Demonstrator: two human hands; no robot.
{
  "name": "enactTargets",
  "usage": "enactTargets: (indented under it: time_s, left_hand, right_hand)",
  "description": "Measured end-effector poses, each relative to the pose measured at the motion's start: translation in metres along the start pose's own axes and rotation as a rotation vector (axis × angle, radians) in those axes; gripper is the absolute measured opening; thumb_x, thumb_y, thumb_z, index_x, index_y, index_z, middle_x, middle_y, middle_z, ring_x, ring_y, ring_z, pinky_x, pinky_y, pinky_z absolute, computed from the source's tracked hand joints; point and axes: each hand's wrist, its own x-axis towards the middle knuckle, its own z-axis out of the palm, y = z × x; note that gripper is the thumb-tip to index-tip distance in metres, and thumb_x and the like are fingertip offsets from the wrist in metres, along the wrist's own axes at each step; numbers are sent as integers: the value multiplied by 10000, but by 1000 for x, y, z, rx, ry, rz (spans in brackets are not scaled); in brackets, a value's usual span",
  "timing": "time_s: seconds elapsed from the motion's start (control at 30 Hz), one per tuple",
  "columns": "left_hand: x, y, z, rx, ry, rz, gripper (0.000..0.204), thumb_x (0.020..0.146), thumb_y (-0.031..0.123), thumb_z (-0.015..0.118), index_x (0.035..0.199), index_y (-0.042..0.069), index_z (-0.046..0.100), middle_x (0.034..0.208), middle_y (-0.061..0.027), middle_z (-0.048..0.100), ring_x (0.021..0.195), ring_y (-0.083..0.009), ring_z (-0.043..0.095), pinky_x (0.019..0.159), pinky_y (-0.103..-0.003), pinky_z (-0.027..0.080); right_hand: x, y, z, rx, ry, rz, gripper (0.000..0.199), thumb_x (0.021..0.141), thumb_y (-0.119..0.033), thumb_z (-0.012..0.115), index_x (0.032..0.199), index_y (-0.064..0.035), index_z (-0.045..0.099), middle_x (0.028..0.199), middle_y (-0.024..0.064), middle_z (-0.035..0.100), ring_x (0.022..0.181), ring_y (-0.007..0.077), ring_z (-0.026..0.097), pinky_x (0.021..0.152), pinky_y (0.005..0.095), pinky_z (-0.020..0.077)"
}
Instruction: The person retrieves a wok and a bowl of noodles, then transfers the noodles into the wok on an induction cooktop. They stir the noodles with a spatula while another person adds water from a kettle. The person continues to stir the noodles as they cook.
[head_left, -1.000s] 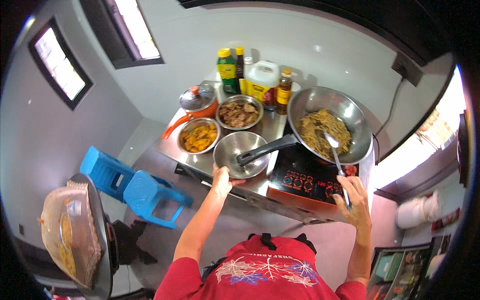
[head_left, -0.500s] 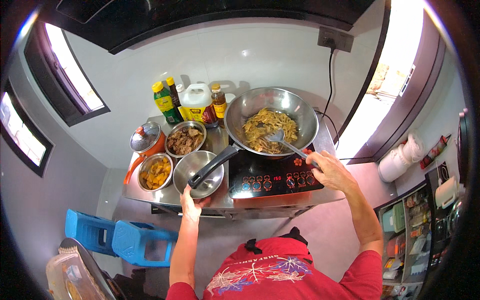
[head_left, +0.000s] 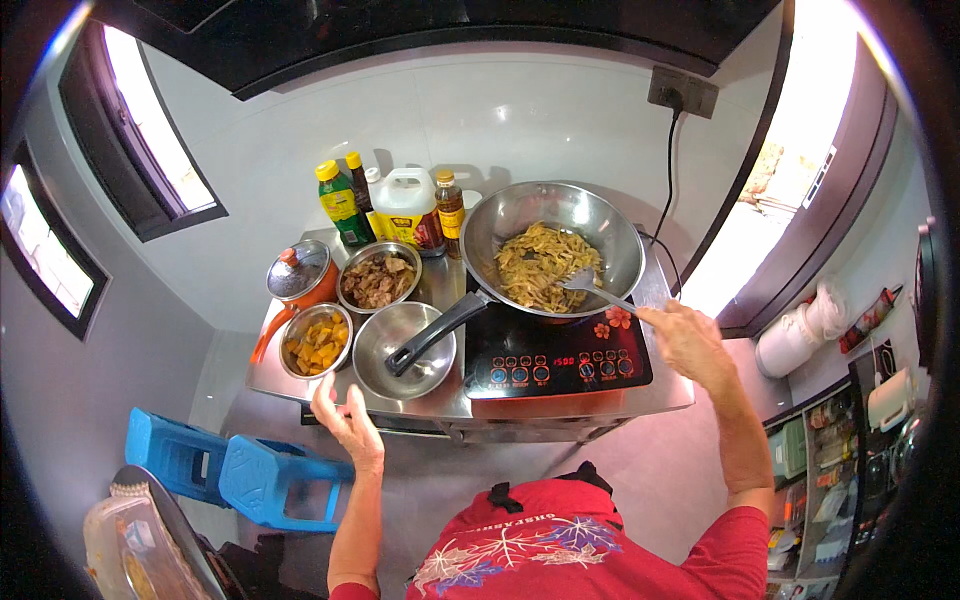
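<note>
My right hand [head_left: 688, 343] is closed round the handle of a metal spatula [head_left: 585, 282], whose blade rests in the food inside the steel wok [head_left: 622, 250]. Cooked yellowish-brown strips [head_left: 540, 262] lie in the wok, which sits on a black induction cooker [head_left: 560, 368] with lit red digits. Its long black handle [head_left: 437, 334] reaches over an empty steel bowl [head_left: 378, 340]. My left hand [head_left: 347, 421] holds nothing; its fingers are apart, near the counter's front edge. Closest to it is a bowl of orange-yellow chunks [head_left: 317, 341]. Behind that stands a bowl of browned meat [head_left: 380, 276].
An orange lidded pot [head_left: 300, 272] stands at the counter's left. Several sauce bottles [head_left: 342, 208] and a white-handled jug [head_left: 410, 208] line the wall. A power cord [head_left: 670, 165] hangs behind the wok. Blue stools [head_left: 275, 482] stand on the floor at left.
My left hand has come off the wok handle by the empty bowl and moved left, fingers spreading. My right hand keeps hold of the spatula. The view has shifted slightly.
</note>
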Motion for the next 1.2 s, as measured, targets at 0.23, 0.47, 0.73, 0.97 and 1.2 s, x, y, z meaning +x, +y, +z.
enactTargets:
  time_s: [0.23,0.47,0.73,0.97,1.2]
  left_hand:
    - [41,81,33,143,-323,511,359,792,122,651,1140,54,590,1109,-123,550,1073,-299,497,952,-413,368]
    - [34,74,71,381,-518,514,364,804,169,646,1165,210,631,1035,-37,569,944,-242,559,791,-387,428]
    - [25,67,82,481,-419,507,396,759,78,617,1104,264,671,923,8,583,800,-207,566,697,-362,428]
    - [23,76,86,522,-389,509,363,766,96,625,1088,255,681,917,8,577,813,-208,570,693,-360,428]
    - [23,74,82,581,-426,482,328,810,118,616,1105,249,671,926,-2,577,834,-208,571,711,-355,423]
  right_hand:
    - [33,-4,13,15,11,6,303,873,-78,463,1138,-137,598,910,163,601,867,349,599,738,452,484]
    - [53,-13,32,40,102,-121,286,864,-62,502,1121,-120,613,873,162,594,792,356,605,694,450,484]
    - [46,42,17,167,75,-174,325,845,-72,514,1157,-108,595,847,169,577,730,357,590,660,453,482]
    - [97,57,46,150,125,-134,314,884,-71,464,1171,-111,586,844,170,560,786,356,578,702,447,465]
    - [76,94,21,264,-9,-318,312,854,-67,512,1145,-109,617,803,159,559,743,344,576,666,431,462]
